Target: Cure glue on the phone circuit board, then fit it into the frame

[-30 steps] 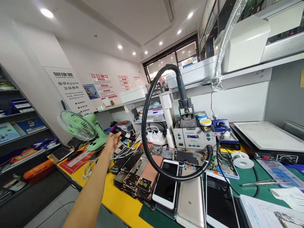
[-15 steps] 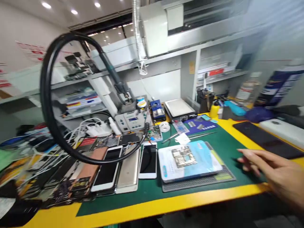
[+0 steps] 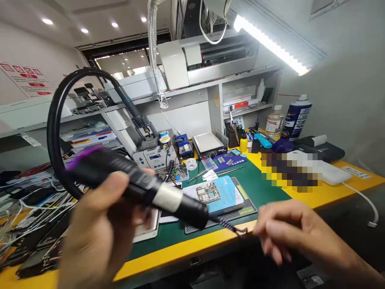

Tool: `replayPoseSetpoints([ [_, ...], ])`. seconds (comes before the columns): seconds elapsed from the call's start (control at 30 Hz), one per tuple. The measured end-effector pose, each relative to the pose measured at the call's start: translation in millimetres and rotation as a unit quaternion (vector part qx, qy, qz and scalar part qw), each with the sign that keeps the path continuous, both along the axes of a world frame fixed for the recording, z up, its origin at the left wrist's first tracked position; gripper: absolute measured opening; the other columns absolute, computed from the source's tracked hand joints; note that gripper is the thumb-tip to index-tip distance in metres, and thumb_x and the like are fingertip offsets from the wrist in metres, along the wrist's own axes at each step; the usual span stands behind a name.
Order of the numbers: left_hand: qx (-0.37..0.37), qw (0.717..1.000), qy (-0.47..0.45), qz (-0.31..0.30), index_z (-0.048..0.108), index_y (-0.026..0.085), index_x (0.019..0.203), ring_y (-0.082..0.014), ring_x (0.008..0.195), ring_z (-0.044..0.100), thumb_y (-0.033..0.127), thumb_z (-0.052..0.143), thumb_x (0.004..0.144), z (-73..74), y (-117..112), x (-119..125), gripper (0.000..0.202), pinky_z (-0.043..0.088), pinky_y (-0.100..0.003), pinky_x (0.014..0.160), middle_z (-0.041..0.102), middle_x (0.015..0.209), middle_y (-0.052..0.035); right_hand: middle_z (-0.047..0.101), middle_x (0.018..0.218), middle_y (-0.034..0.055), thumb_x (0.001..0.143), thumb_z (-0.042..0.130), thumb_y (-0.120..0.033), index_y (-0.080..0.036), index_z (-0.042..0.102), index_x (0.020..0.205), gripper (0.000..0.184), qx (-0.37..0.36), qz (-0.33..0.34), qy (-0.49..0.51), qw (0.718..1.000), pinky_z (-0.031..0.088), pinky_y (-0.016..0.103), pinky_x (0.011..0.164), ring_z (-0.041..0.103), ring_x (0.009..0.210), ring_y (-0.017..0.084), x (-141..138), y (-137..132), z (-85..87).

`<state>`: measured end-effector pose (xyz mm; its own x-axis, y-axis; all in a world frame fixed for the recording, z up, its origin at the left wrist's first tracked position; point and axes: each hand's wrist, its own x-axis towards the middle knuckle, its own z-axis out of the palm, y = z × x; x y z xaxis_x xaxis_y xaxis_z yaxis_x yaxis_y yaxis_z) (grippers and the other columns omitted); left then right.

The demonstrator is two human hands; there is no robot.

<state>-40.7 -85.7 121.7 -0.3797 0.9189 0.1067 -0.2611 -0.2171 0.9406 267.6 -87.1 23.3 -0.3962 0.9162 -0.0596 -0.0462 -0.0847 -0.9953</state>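
Clenching a soldering iron (image 3: 129,184) in the left hand (image 3: 93,228), the right hand (image 3: 291,228) pinches its braided cord (image 3: 230,224), keeping both lifted above the table (image 3: 180,257).

Bright, even lighting comes from an LED strip light (image 3: 270,42) and ceiling downlights (image 3: 84,30), with glare at the strip. Wide-angle distortion bends the edges. The left hand (image 3: 96,224) is blurred; a pixelated patch (image 3: 288,170) masks part of the surface (image 3: 355,188).

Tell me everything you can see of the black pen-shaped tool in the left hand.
The black pen-shaped tool is a slim, plastic-looking handle with a purple end and a cream band before it narrows into a twisted black-and-purple cord. Gripped in the left hand, it lies tilted across the view and looks slightly blurred. The cord ends beside the right hand; contact is unclear.
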Motion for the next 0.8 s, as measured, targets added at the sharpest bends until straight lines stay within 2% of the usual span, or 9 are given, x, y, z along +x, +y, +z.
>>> replayPoseSetpoints([
  [0.03,0.003,0.999,-0.031,-0.019,0.062,0.024,0.078,-0.0074,0.036,0.042,0.043,0.073,0.073,-2.6,10,21,0.023,0.043,-0.024,0.029,0.066,0.068,0.0026,0.07,0.072,0.0084,0.083,0.072,-0.051,-0.019,0.075,0.087,0.033,-0.015,0.081,-0.009,0.997,0.051,0.027,0.052,0.064,0.056,0.015,-9,-8,4.8],
  [0.13,-0.026,0.99,-0.122,-0.071,0.059,0.023,0.078,-0.0058,0.037,0.048,0.041,0.074,0.077,-19.8,34,71,0.024,0.045,-0.018,0.032,0.058,0.061,0.0054,0.07,0.096,0.0055,0.086,0.072,-0.045,-0.03,0.054,0.135,0.055,0.02,0.081,-0.004,0.996,0.053,0.026,0.058,0.062,0.066,0.013,-38,-11,10.7],
  [0.23,-0.086,0.968,-0.197,-0.131,0.058,0.019,0.087,-0.0029,0.038,0.047,0.037,0.069,0.087,-38.6,45,99,0.021,0.043,-0.014,0.034,0.058,0.065,0.0058,0.059,0.073,-0.0007,0.088,0.067,-0.048,-0.022,0.059,0.122,0.043,0.141,-0.081,0.031,0.986,0.046,0.024,0.05,0.051,0.055,0.011,-63,18,7.0],
  [0.33,-0.123,0.947,-0.234,-0.185,0.06,0.014,0.096,-0.0022,0.042,0.045,0.036,0.061,0.096,-47.5,49,111,0.022,0.041,-0.014,0.038,0.059,0.07,0.0046,0.063,0.083,0.0034,0.088,0.066,-0.051,-0.02,0.06,0.12,0.046,0.195,-0.129,0.043,0.971,0.054,0.032,0.07,0.061,0.074,0.018,-74,50,6.7],
  [0.43,-0.129,0.94,-0.234,-0.212,0.061,0.013,0.1,-0.0028,0.045,0.045,0.04,0.058,0.097,-49.4,54,114,0.027,0.039,-0.014,0.039,0.057,0.07,0.0051,0.066,0.097,0.0057,0.08,0.075,-0.046,-0.022,0.06,0.124,0.052,0.246,-0.142,0.042,0.958,0.055,0.034,0.073,0.062,0.079,0.019,-76,66,18.5],
  [0.57,-0.119,0.944,-0.157,-0.265,0.064,0.015,0.093,-0.004,0.04,0.046,0.059,0.051,0.095,-54.3,43,110,0.046,0.036,-0.015,0.033,0.061,0.069,0.0009,0.067,0.096,0.0056,0.076,0.079,-0.046,-0.02,0.068,0.105,0.04,0.278,-0.159,0.037,0.947,0.053,0.031,0.066,0.062,0.078,0.018,-69,78,42.3],
  [0.67,-0.092,0.947,-0.031,-0.305,0.069,0.015,0.08,-0.0063,0.027,0.037,0.069,0.051,0.088,-57.5,19,95,0.057,0.028,-0.022,0.024,0.066,0.065,-0.0049,0.065,0.079,0.004,0.081,0.074,-0.05,-0.015,0.067,0.09,0.037,0.266,-0.152,0.029,0.952,0.046,0.026,0.05,0.058,0.062,0.013,-55,99,55.6],
  [0.73,-0.034,0.959,0.07,-0.273,0.07,0.019,0.076,-0.009,0.032,0.044,0.058,0.064,0.085,-55.4,10,79,0.041,0.035,-0.022,0.031,0.064,0.057,-0.0025,0.062,0.072,0.0014,0.085,0.07,-0.051,-0.013,0.065,0.088,0.039,0.247,-0.122,0.028,0.961,0.04,0.023,0.041,0.052,0.052,0.01,-46,116,60.7],
  [0.8,0.043,0.962,0.171,-0.208,0.073,0.023,0.077,-0.0154,0.061,0.062,0.049,0.075,0.08,-50.0,18,63,0.026,0.055,-0.027,0.06,0.068,0.071,-0.0038,0.061,0.074,-0.0007,0.092,0.064,-0.047,-0.013,0.062,0.09,0.034,0.222,-0.073,0.031,0.972,0.041,0.02,0.042,0.051,0.051,0.007,-39,133,62.8],
])
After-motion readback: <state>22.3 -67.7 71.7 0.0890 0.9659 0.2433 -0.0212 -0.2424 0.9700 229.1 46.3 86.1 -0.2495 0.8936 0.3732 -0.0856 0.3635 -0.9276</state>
